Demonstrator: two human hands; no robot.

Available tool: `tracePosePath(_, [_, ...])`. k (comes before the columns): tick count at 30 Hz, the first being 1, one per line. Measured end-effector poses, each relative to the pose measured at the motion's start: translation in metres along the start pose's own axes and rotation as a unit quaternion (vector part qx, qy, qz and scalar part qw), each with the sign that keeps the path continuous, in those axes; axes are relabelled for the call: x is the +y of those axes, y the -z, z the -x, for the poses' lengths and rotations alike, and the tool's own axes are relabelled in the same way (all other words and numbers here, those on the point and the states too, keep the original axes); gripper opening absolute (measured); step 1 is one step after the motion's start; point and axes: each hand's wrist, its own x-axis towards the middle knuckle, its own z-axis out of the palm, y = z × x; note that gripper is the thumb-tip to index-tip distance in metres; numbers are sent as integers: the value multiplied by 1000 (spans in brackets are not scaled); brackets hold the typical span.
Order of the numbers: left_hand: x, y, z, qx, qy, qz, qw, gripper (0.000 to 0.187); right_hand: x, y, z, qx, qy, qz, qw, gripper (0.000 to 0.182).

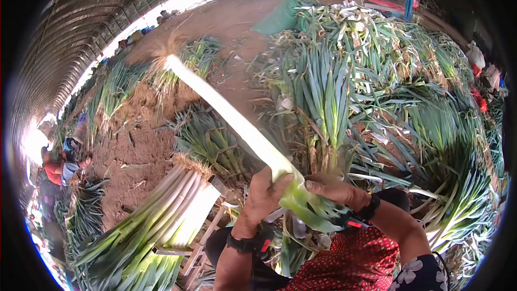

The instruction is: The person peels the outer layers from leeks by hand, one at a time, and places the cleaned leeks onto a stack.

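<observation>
A long leek (231,113) slants across the middle of the head view, its white shaft pointing up and left to a tuft of roots. My left hand (265,194) is closed round the leek where the white turns green. My right hand (335,189) is closed on its green leaf end, close beside the left; its fingertips are partly hidden. Below and left, a bundle of leeks (161,199) lies on a low wooden stand (200,250), roots toward the upper right. Dark bands sit on both wrists.
Piles of leek tops and trimmed leaves (371,37) spread over the right side. More leeks (207,140) lie on the brown soil (142,151) ahead. A green sack (285,15) rests farther back. A person in red (53,172) is at the far left under the arched roof.
</observation>
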Motion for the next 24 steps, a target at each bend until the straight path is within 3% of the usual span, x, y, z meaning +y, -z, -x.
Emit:
tracePosePath(2, [-5,-4,-1,32,-18,62,997,40,4,1,1,39,3,21,999,71])
tracePosePath(5, [3,3,-2,58,-23,67,996,43,-16,-2,5,-21,15,9,1000,57])
tracePosePath(7, [12,18,-1,-10,77,-226,971,32,-15,-2,4,29,20,103,994,48])
tracePosePath(8, [11,22,0,-10,78,-227,971,32,-10,-1,4,27,20,102,994,48])
tracePosePath(10, [2,29,5,71,88,-100,988,27,5,3,6,132,88,252,955,39])
tracePosePath(11, [-10,37,6,115,48,13,992,26,0,4,8,131,88,250,955,39])
tracePosePath(13, [3,58,8,205,104,-1,973,27,-18,8,12,144,125,390,901,31])
tracePosePath(15, [0,79,3,218,57,283,932,24,-30,14,17,160,145,420,881,27])
tracePosePath(16, [-4,85,1,266,58,300,914,23,-46,17,21,159,166,488,842,27])
tracePosePath(18, [-3,92,1,296,37,279,913,30,-50,32,22,191,229,585,754,25])
tracePosePath(22, [15,132,5,433,76,286,852,49,-81,72,54,165,181,676,695,28])
tracePosePath(23, [5,156,13,421,58,266,865,50,-78,88,69,189,186,712,650,29])
tracePosePath(24, [-5,173,16,465,41,233,853,49,-76,102,83,214,188,746,602,31])
